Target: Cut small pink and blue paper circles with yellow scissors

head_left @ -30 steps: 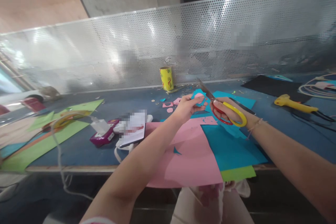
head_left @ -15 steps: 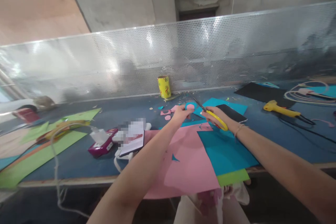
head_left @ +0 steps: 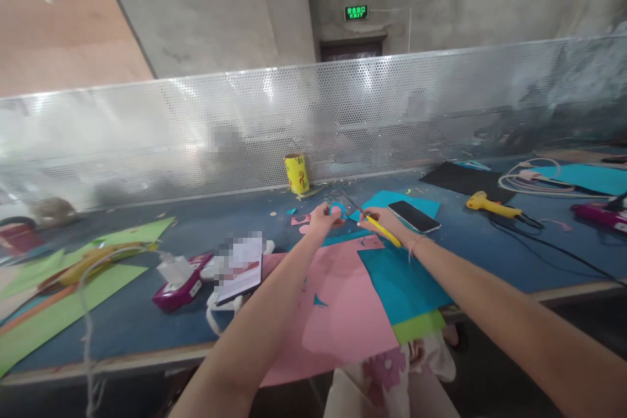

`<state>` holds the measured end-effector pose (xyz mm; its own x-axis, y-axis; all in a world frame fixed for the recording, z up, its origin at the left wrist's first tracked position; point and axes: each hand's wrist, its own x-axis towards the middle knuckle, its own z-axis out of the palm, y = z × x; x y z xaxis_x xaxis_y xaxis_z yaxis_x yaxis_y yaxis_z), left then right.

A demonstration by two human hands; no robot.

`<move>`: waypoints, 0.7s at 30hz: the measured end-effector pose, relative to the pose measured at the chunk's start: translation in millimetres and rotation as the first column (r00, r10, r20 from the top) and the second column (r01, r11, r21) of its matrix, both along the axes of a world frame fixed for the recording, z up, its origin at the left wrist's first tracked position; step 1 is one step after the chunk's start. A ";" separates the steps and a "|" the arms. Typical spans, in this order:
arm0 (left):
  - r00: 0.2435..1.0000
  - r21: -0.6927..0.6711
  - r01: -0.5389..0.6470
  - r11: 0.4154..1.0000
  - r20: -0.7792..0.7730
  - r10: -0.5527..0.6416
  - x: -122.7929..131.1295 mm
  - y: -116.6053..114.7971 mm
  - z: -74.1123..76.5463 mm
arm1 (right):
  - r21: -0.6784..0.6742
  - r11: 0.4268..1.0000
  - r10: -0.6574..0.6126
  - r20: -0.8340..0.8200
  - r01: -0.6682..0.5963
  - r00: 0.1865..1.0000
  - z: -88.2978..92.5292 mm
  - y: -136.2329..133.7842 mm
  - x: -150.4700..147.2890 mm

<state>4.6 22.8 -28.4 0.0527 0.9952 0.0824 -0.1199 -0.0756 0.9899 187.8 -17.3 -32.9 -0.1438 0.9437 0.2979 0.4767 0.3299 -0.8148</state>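
My left hand (head_left: 323, 220) pinches a small round piece of blue and pink paper (head_left: 336, 211) above the table. Just to its right, my right hand (head_left: 382, 221) is closed on yellow-handled scissors (head_left: 390, 234), whose blades point up and left, close to the round piece. Below my hands lie a large pink sheet (head_left: 343, 313) with a small blue scrap on it, and a blue sheet (head_left: 401, 281) over a green one (head_left: 420, 326). Small pink scraps (head_left: 300, 219) lie beyond my left hand.
A yellow roll (head_left: 296, 174) stands by the perforated metal screen (head_left: 196, 137). A black phone (head_left: 414, 216) and a yellow glue gun (head_left: 492, 206) lie right. Left are a tilted phone (head_left: 245, 268), a purple power strip (head_left: 181, 287), a white cable and green paper (head_left: 112, 294).
The view has shifted, so most things appear further left and slightly lower. The scissors have turned, with their handles now seen more edge-on. Both hands keep their holds.
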 end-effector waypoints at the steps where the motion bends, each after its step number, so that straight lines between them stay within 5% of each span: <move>1: 1.000 -0.004 -0.024 1.000 0.007 0.024 -0.9 1.4 -0.6 | 0.068 0.998 -0.013 0.025 0.011 1.000 -2.5 0.8 2.0; 3: 0.999 -0.006 -0.049 0.999 0.008 0.049 -2.4 3.4 -1.2 | 0.168 0.986 -0.032 0.151 0.006 0.988 -6.8 2.1 7.2; 8: 0.995 0.027 -0.083 0.996 -0.060 0.084 -4.5 4.4 -0.3 | 0.173 0.985 -0.108 0.521 0.019 0.847 -8.7 1.9 20.4; 15: 0.992 0.041 -0.107 0.993 0.072 0.104 -3.4 4.4 2.7 | 0.206 0.973 -0.196 0.482 0.106 0.854 -7.3 5.3 36.1; 21: 0.989 0.078 -0.060 0.995 0.142 0.048 -2.6 2.0 4.5 | 0.169 0.985 -0.120 0.493 0.041 0.861 -10.5 2.7 39.5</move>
